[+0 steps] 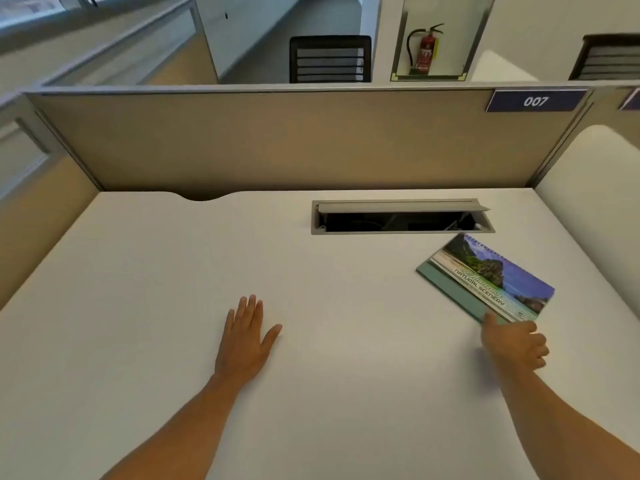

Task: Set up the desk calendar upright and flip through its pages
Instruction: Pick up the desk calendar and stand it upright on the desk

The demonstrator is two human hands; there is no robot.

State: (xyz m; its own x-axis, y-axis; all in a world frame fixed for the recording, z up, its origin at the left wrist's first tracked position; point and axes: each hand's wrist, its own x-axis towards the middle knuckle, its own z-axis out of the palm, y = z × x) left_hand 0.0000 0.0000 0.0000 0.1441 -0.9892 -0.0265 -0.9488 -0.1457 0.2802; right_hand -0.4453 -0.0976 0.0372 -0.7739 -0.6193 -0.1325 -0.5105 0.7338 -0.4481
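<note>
- The calendar [485, 277] lies flat on the white surface [173, 271], at the right side, turned at an angle to the surface's edges.
- Its cover faces up, showing a coastal landscape photo and the words "NATURAL SCENERY"; a teal base strip runs along its left edge and the spiral binding along its far right edge.
- The far corner of the calendar sits just beside the cable hatch [401, 216], whose lid is tipped open over a dark opening.
- The right hand [514, 342] is at the calendar's near corner, thumb tip touching the teal edge, the other fingers curled in under the palm. Its grip meets the corner, but whether it is clamped on the calendar I cannot tell.
- The left hand [244, 336] rests palm down on the surface near the middle, well apart from the calendar, fingers straight and together, thumb spread; its grip is apart and holds nothing.
- Both forearms are bare and reach in from the near edge.
- A beige partition [277, 140] closes the far side of the surface, with a blue "007" plate [535, 101] at its upper right.
- Beyond it stand a black chair [329, 58] and a red extinguisher [425, 50] in a wall niche.
</note>
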